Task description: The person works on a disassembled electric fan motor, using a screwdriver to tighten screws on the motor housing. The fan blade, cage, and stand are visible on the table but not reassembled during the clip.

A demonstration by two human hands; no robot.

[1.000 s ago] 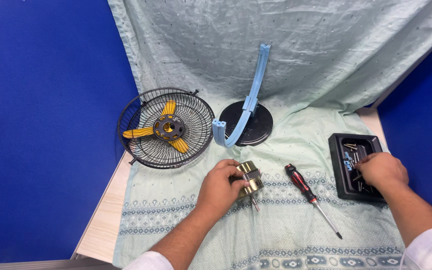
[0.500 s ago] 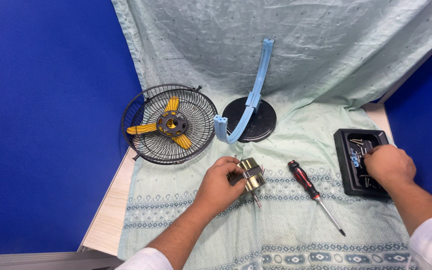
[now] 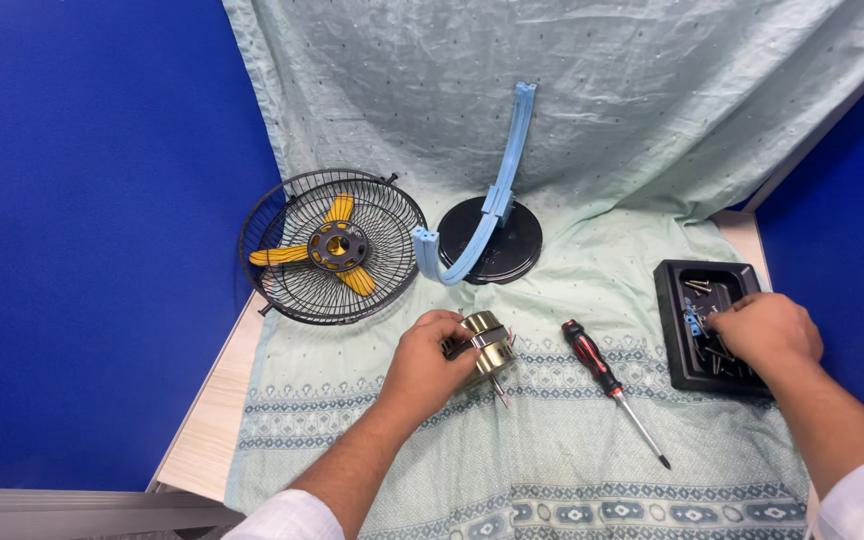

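My left hand (image 3: 428, 365) grips a small brass-coloured fan motor (image 3: 487, 345) that rests on the pale green cloth (image 3: 552, 450), its thin shaft pointing toward me. My right hand (image 3: 764, 335) reaches into a black plastic tray (image 3: 677, 330) of screws and small parts at the right; its fingers are curled down among them, and whether they hold one is hidden. A red-and-black screwdriver (image 3: 607, 385) lies on the cloth between the two hands, tip toward me.
A black wire fan guard with yellow blades (image 3: 332, 245) lies at the back left. A round black base with a curved light-blue bracket (image 3: 492, 225) stands behind the motor. Blue partition walls close in left and right. The table edge (image 3: 207, 420) shows at the left.
The view has shifted slightly. My right hand has moved a little within the tray. My left hand stays on the motor.
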